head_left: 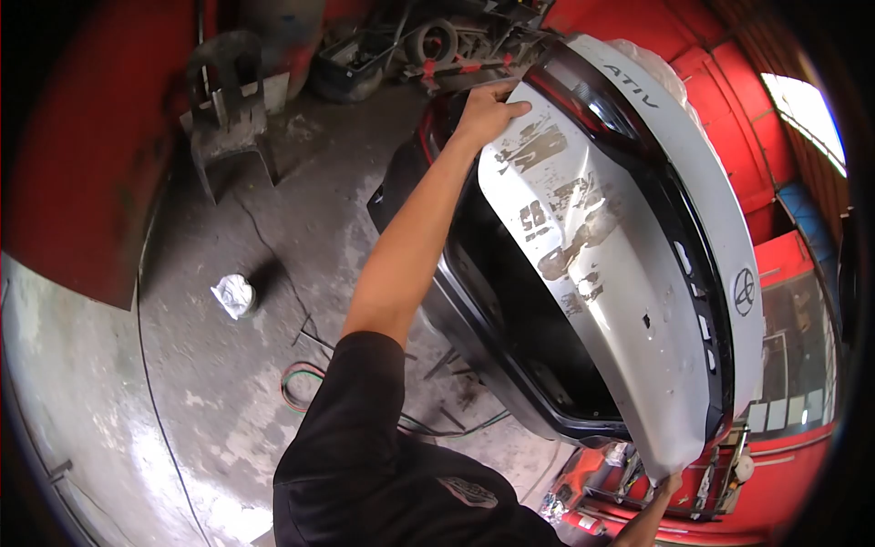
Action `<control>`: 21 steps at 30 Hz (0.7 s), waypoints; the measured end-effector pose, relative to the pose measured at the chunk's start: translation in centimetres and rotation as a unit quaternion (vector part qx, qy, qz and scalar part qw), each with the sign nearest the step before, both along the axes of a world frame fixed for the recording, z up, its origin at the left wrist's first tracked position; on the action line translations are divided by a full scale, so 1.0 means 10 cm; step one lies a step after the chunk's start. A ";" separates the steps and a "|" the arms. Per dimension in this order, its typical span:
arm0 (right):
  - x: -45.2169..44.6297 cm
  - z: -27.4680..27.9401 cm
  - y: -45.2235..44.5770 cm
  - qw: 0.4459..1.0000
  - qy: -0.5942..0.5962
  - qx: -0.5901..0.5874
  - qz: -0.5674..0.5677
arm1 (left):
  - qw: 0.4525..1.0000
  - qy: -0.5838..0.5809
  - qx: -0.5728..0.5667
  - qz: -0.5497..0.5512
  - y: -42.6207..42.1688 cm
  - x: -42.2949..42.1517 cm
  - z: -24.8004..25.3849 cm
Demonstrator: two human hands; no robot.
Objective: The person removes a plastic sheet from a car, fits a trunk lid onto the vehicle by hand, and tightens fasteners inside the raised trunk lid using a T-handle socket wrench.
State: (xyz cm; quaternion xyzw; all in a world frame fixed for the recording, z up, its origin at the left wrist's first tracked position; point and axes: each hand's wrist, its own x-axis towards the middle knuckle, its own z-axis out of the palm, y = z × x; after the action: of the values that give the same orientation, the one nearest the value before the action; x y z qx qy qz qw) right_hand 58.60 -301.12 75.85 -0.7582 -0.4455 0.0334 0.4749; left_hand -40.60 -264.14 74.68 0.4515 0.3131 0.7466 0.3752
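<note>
- The lid (629,273) of a car's boot takes up the right half of the view, slanting from top centre to lower right, beside the dark opening (538,319).
- Its skin is silver-grey and glossy, with bright glare near the inner edge and a crease running along the panel.
- Brown, ragged patches (576,251) mar the upper half, some streaky, some smeared; dark marks like digits sit among them.
- Further down are a small, dark, jagged spot (647,321) and a few tiny specks.
- A black strip (684,246) runs lengthwise, pierced by a row of pale slots towards the lower end.
- Beyond the strip, a pale outer band carries dark "ATIV" letters (631,85) and a dark oval emblem (744,292).
- A red and clear lamp (588,100) is set in the upper end.
- The left hand (488,114) has its grip closed over the lid's upper corner, thumb on the outer face, fingers mostly hidden.
- The right hand (667,490) touches the lower corner; whether its grip is closed, I cannot tell.
- A white bundle (233,296) lies on the stained floor (205,356), well apart from the lid.
</note>
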 end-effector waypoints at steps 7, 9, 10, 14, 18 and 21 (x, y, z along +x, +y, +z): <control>0.10 -0.05 -0.13 0.999 0.009 0.029 0.024 | 0.998 0.067 0.021 0.003 0.48 -0.06 -0.20; 0.21 -0.08 -0.14 0.999 0.020 0.026 -0.003 | 0.967 0.228 0.050 0.097 0.44 -0.15 -0.13; 0.03 -0.03 -0.16 0.999 0.031 0.042 0.014 | 0.961 0.246 0.028 0.121 0.30 -0.13 -0.01; 0.10 0.03 -0.22 1.000 0.025 -0.004 -0.002 | 0.966 0.240 -0.012 0.095 -0.01 -0.08 0.21; 0.29 -0.05 -0.26 0.996 -0.078 -0.033 0.015 | 0.931 0.329 0.015 0.155 0.25 -0.28 -0.03; 0.77 -0.26 -0.40 0.779 -0.608 -0.147 -0.048 | 0.930 0.344 -0.073 0.106 0.40 -0.46 -0.13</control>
State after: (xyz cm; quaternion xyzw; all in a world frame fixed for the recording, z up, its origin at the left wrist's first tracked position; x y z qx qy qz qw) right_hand 66.30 -305.11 73.24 -0.7021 -0.5944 -0.3920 -0.0107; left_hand -45.23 -260.14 73.38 0.6162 0.5226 0.5559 0.1954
